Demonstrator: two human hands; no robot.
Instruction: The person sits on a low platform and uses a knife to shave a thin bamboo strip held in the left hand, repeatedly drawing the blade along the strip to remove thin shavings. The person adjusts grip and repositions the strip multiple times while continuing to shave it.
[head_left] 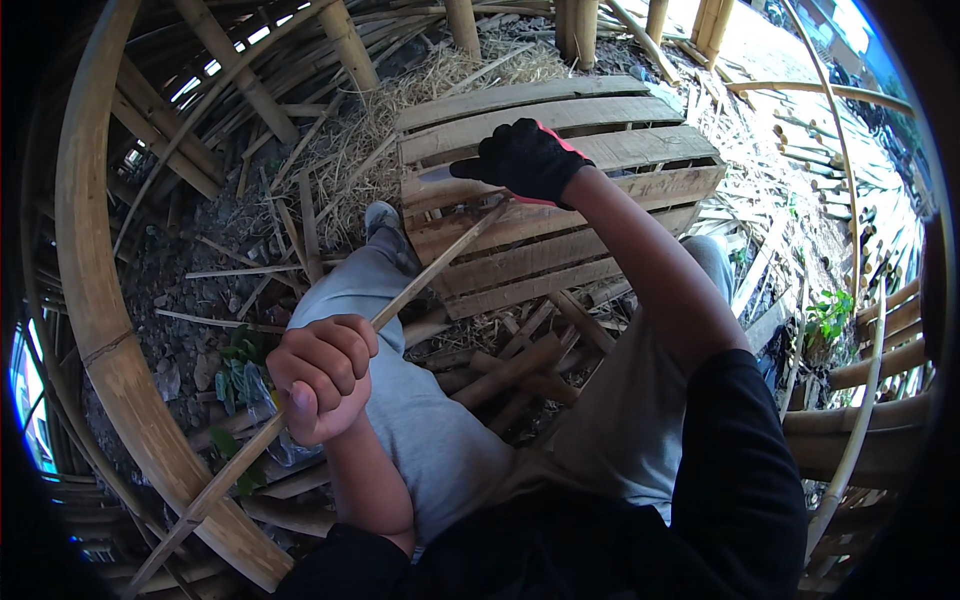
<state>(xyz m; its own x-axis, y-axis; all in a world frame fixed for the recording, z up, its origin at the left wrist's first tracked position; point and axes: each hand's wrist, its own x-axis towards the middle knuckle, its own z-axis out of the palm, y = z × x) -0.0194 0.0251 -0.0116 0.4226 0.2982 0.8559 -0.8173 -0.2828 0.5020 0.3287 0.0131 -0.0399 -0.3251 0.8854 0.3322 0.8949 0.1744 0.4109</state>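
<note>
My bare left hand is closed in a fist around a long, thin bamboo strip. The strip slants from the lower left up toward the wooden slatted crate in front of my knees. A black glove with red edging covers my right hand, which is closed over the crate top. From its left side sticks out a short pale blade, seemingly of a knife whose handle is hidden in the fingers. The strip's far end reaches just below the glove; whether the two touch, I cannot tell.
Thick bamboo poles curve along the left, and upright posts line the back. Dry straw and shavings lie around the crate. Cut bamboo pieces cover the ground between my legs. A small green plant grows at right.
</note>
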